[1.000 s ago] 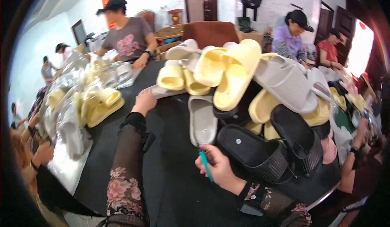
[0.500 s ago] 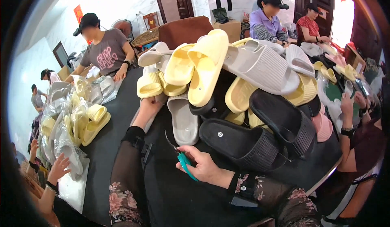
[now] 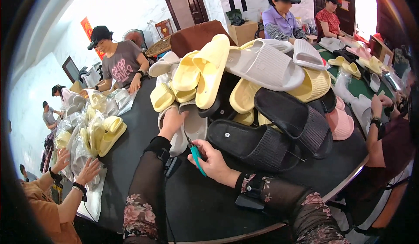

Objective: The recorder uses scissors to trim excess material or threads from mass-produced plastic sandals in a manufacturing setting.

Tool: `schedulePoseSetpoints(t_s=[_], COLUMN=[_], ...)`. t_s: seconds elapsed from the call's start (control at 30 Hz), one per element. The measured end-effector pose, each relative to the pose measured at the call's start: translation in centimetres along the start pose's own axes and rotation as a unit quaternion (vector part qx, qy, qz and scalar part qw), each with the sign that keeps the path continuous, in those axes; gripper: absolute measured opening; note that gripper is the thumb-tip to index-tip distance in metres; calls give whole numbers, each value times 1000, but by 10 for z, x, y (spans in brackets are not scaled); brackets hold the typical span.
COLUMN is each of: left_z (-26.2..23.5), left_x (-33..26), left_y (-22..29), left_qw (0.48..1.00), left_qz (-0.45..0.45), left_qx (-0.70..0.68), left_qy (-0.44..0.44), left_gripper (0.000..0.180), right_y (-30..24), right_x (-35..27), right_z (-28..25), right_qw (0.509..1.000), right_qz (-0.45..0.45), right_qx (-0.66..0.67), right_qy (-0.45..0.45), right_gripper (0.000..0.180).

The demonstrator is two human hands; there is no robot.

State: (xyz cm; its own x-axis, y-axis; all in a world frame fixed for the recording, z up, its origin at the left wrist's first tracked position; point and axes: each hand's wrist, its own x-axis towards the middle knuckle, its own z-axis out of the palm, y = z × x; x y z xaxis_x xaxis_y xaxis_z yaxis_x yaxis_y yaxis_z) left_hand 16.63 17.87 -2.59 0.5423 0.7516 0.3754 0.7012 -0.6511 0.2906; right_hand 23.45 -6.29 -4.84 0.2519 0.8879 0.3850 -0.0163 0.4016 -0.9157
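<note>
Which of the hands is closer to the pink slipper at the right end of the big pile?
Right. The right hand is left of the pink slipper, with black slippers between; the left hand is farther left, on a grey slipper.

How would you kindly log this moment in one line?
left hand: on grey slipper | right hand: holding teal-handled tool | nearby: black slippers, yellow slippers, pink slippers

slipper pile (image 3: pixel 270 65): on table (image 3: pixel 209 209) | bagged slippers (image 3: pixel 94 132): left of pile | box (image 3: pixel 244 33): behind pile
</note>
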Motion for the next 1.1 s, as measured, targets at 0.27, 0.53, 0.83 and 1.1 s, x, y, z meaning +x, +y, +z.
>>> schedulePoseSetpoints(t_s=[0.27,0.53,0.83,1.1], left_z=[-19,-100,-183,-185], left_x=[-8,-100,-226,-279], left_y=[-17,-59,-43,-24], left_qw=[998,991,994,992], left_qz=[4,-54,-32,-83], left_qx=[62,80,-32,48], left_qy=[3,-92,-95,-79], left_gripper=[33,31,30,21], right_y=[1,6,-1,-26], right_x=[-3,-4,-8,-15], right_z=[0,2,7,18], right_qw=[1000,999,999,989], right_qz=[-4,-22,-9,87], right_qx=[21,19,12,38], right_qy=[18,14,-39,-115], right_gripper=[40,41,39,38])
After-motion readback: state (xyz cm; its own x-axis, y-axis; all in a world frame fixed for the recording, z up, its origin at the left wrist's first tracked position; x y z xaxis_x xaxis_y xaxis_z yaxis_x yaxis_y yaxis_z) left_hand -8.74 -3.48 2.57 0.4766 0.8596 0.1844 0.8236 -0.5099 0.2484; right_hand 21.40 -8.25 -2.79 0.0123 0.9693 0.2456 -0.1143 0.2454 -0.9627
